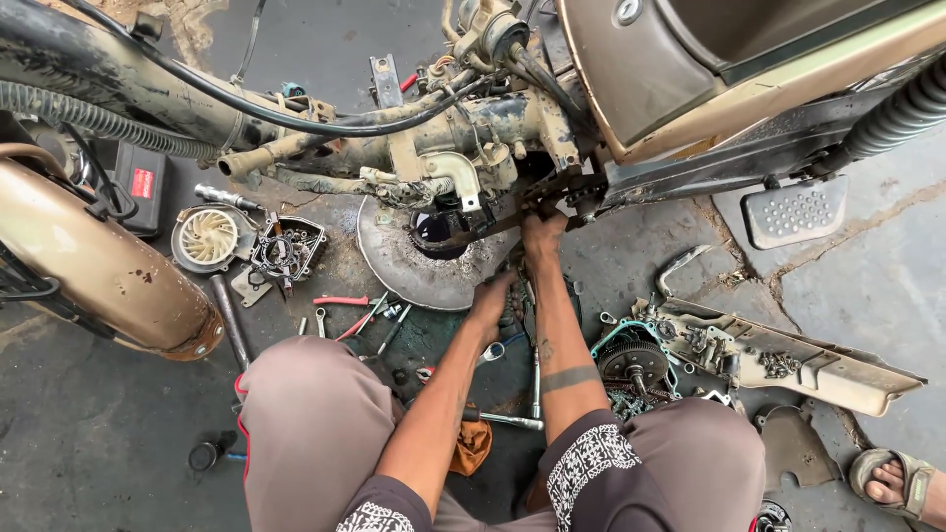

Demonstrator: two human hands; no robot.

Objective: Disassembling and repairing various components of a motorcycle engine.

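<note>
Here the right hand [543,229], fingers curled on the drive chain [552,193] directly above it, was nearer; the left hand [490,300] lay below, its grip unclear.

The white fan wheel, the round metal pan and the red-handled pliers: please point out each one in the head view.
white fan wheel [207,237]: head view, on the ribbed centre of its face.
round metal pan [394,258]: head view, on its bare left part.
red-handled pliers [342,300]: head view, on the upper red handle.
</note>
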